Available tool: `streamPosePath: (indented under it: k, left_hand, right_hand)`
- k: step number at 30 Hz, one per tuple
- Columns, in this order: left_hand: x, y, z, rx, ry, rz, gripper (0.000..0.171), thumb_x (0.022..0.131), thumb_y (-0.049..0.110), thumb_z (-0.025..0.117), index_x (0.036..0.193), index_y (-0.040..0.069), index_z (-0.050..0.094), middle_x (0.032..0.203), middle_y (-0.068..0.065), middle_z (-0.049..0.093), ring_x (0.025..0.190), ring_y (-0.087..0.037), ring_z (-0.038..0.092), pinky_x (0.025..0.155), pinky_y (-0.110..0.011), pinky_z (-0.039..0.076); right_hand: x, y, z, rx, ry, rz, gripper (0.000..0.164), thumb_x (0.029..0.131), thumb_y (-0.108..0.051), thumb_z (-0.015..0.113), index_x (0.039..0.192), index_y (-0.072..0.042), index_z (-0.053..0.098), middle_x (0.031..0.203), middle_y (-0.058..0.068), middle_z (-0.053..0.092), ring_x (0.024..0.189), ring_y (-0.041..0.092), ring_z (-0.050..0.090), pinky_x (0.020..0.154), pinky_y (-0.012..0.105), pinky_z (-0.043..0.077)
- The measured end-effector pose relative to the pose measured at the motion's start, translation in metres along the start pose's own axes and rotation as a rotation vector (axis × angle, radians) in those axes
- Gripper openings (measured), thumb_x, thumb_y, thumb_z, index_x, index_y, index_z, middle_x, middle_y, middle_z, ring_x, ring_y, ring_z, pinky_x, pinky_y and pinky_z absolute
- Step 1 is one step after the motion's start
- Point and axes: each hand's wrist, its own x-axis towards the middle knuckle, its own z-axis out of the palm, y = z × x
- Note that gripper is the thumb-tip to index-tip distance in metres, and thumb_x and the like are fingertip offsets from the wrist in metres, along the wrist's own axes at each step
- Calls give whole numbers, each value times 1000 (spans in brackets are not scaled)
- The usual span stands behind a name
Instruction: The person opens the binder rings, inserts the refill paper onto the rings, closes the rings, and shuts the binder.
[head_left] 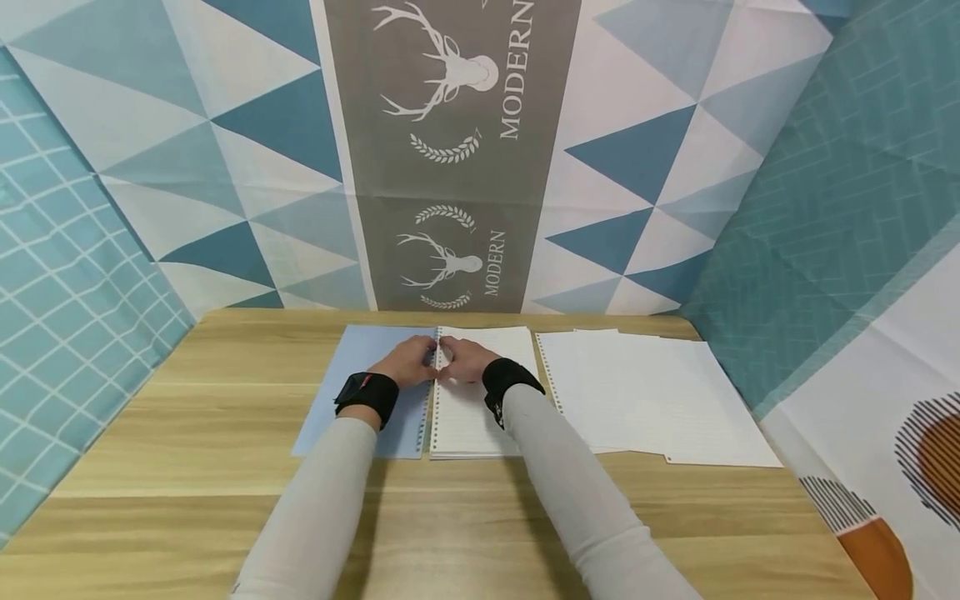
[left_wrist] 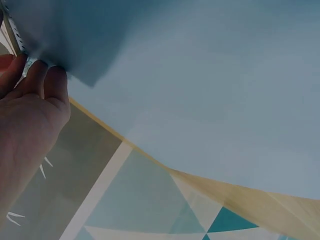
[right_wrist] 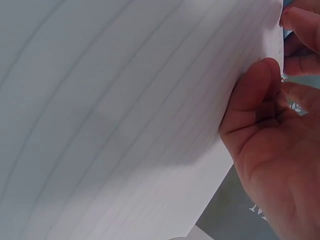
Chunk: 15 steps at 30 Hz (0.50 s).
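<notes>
A loose-leaf notebook lies spread on the table, its pale blue cover (head_left: 360, 346) on the left and a stack of white lined paper (head_left: 472, 429) on the right. Punched holes run along the facing edges of both. My left hand (head_left: 407, 362) reaches over the cover, thumb and fingers curled at the seam. From the other side my right hand (head_left: 467, 361) pinches the upper part of the stack's punched edge, thumb on the lined face in the right wrist view. The two hands almost meet. What lies between the fingertips is mostly hidden.
To the right, loose punched sheets (head_left: 637, 392) lie fanned out and overlapping. The wooden table (head_left: 225, 408) ends at patterned cloth (head_left: 450, 167) behind, with more cloth hanging at both sides.
</notes>
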Motion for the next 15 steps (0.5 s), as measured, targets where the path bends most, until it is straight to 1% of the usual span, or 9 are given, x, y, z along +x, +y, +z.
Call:
streamPosePath:
  k: [2,5,8,11,15]
  left_hand:
    - [0,0,1,0,0,11,56,94,16,71,140,-8,51,141,-27,57,135,-39,52,115,-51,41]
    - [-2,-1,1,-5,3,17,54,95,16,70,140,-9,51,140,-27,57,134,-39,53,114,-51,42]
    - [-3,-1,1,-27,-1,5,55,95,15,70,140,-8,49,140,-27,56,133,-39,53,112,-51,42]
    - [-2,0,0,-43,-7,-16,61,95,16,71,144,-6,42,145,-28,52,137,-39,50,114,-51,41]
    - [0,3,-3,-14,-30,-41,69,96,16,71,152,-2,35,154,-26,45,144,-39,44,118,-51,37]
  right_hand:
    - [0,0,0,8,2,6,76,96,-28,66,161,-17,28,158,12,46,119,23,56,80,30,47]
    - [-2,0,0,44,0,18,74,97,-25,66,161,-19,30,150,14,52,102,21,59,67,27,46]
    - [-3,0,0,69,-5,28,73,98,-24,66,161,-20,30,149,14,52,92,19,58,63,26,45]
    - [-3,-1,0,81,-11,41,72,98,-24,66,161,-22,30,154,12,48,91,20,57,62,27,44]
    - [0,0,-1,64,-12,52,71,99,-24,65,160,-25,30,157,9,45,94,18,58,64,27,46]
